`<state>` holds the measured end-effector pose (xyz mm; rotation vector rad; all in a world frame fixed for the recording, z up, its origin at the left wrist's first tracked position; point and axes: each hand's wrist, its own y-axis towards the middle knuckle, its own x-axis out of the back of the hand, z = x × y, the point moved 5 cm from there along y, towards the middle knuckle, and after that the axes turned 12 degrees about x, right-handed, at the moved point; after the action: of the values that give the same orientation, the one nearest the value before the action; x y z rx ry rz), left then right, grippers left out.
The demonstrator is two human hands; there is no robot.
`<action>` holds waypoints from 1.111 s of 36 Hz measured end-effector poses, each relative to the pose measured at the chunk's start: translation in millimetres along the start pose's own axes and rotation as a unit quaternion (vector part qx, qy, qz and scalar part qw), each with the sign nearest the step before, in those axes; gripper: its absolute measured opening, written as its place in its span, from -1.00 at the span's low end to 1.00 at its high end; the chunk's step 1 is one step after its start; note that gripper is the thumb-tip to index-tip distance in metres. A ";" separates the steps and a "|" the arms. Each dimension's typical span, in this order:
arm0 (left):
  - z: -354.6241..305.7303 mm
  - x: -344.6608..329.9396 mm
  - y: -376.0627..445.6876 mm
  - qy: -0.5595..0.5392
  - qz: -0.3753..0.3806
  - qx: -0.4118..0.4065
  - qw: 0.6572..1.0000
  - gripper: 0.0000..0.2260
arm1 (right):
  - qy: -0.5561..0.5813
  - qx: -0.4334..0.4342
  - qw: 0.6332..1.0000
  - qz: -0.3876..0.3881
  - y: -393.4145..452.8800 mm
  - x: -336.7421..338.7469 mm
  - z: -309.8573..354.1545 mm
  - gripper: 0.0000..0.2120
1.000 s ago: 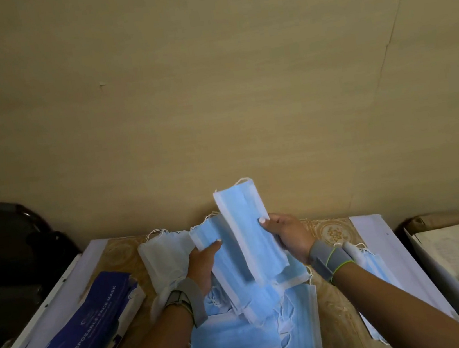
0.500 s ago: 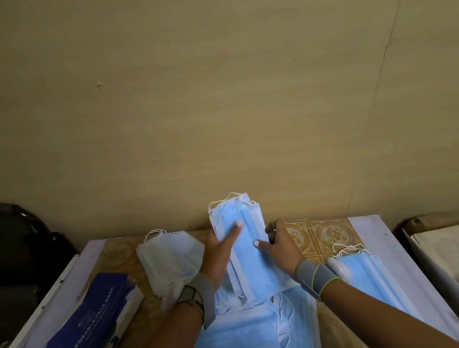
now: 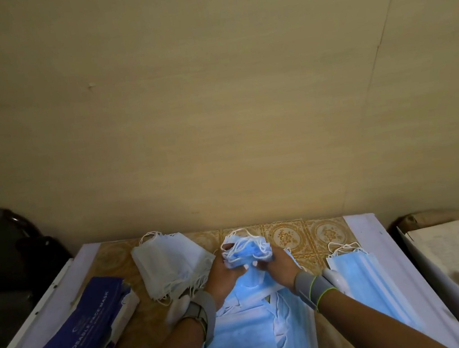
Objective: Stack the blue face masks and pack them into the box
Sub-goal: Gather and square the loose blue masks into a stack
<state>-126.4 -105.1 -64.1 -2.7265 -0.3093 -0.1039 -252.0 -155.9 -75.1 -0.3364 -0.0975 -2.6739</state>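
Observation:
A small bundle of blue face masks [image 3: 246,252] with tangled white ear loops stands on its edge at the table's middle. My left hand [image 3: 224,273] grips its left side and my right hand [image 3: 276,264] grips its right side. Under my wrists lies a loose spread of blue masks [image 3: 245,334]. A neat pile of blue masks [image 3: 356,268] rests to the right. A pile of white-side-up masks [image 3: 170,267] lies to the left. The dark blue mask box [image 3: 76,331] lies on its side at the far left.
The table [image 3: 289,233] has a patterned tan cloth and white side rails, and ends at the wall behind. A black chair [image 3: 3,252] stands at the left. A worn white board [image 3: 458,256] lies to the right of the table.
The masks that I held up flat have come down toward the table. Both hands have closed in and now squeeze them upright into one bundle.

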 end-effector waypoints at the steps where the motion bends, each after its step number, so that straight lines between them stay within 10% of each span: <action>1: -2.1 0.0 -0.5 -0.015 -0.003 -0.003 1.000 -0.62 | -0.002 -0.004 1.000 -0.008 0.2 1.9 1.1 -0.70; 17: 9.1 -23.6 -6.7 -0.017 0.028 0.053 0.998 -0.65 | 0.105 -0.046 0.993 0.017 -19.3 15.6 -16.5 -0.73; 24: 5.0 -29.5 5.7 -0.001 0.032 0.069 0.997 -0.78 | -0.119 -0.098 0.988 -0.020 -21.6 84.1 -52.8 -0.71; 31: -1.9 -36.3 9.8 -0.059 0.033 0.096 0.993 -0.82 | -0.448 -0.259 0.848 -0.115 -67.9 171.9 -82.0 -0.46; 40: -4.3 -42.4 7.9 -0.064 0.029 0.122 0.990 -0.84 | -0.377 -0.336 0.850 -0.149 -92.7 180.1 -99.5 -0.31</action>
<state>-165.9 -122.4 -68.0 -2.5012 -0.2593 0.1179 -471.4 -159.9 -127.5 -1.6997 0.6122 -2.5970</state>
